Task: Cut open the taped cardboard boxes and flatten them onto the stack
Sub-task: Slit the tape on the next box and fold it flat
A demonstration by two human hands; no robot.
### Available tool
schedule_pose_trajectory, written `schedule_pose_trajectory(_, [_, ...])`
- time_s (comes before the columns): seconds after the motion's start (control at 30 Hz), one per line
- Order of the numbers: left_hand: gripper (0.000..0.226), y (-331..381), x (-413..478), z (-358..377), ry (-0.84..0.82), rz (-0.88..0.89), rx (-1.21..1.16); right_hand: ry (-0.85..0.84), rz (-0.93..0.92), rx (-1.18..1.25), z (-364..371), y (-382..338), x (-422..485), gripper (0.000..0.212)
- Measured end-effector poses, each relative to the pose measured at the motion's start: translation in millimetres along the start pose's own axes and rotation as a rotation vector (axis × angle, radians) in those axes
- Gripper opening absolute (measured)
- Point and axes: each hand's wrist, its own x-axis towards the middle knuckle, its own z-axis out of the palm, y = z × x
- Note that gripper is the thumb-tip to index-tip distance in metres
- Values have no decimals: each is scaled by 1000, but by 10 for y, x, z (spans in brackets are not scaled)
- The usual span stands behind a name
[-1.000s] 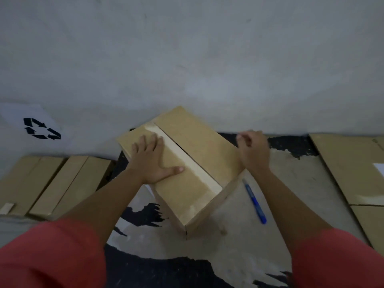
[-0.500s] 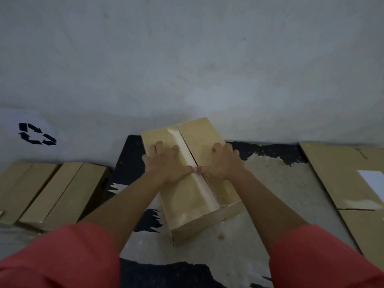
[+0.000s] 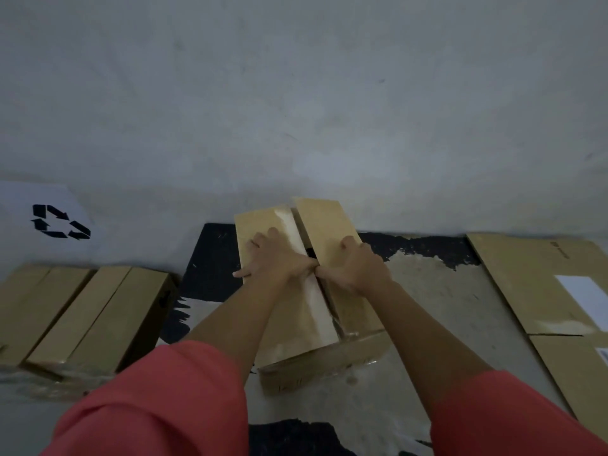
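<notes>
**Seam is giving way: the flaps are parting on the centre box**

Head view: the box is sitting on the floor at centre, close to the far wall, with its long side running near to far. The left hand is pressing flat on the left flap, fingers spread and thumb reaching to the seam. The right hand is clenching round the inner edge of the right flap, fingers hooking into the slit.

Half a second ago both hands were lying over a closed seam. Now the right flap is lifting at its far end and a dark gap is showing beside the pale tape strip, which is staying with the left flap. A second ago the right hand was off the box, and a blue cutter was lying on the floor to the right. That cutter is not showing now.

The cutting of this seam is looking finished, and the work is turning to pulling the flaps apart. The tape at the near end seems to be holding, so it is probably needing a tear. The flattened stack is lying well apart at right. More closed boxes are waiting at left.
</notes>
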Motion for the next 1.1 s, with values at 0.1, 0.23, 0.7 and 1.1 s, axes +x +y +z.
schedule_pose_trajectory(0.1, [110, 20, 4, -86, 0, 40, -119, -28, -2, 153, -135, 17, 17, 83])
schedule_pose_trajectory(0.23, [86, -162, -10, -317, -14, 141, -451, -63, 14, 378, -270, 82, 12, 77])
schedule_pose_trajectory(0.7, [23, -387, -273, -732, -27, 245, -618, -81, 36, 607, -688, 229, -225, 37])
schedule_pose_trajectory(1.1, [63, -112, -375, -526, 98, 418, -144, 415, -421, -387, -419, -375, -554, 35])
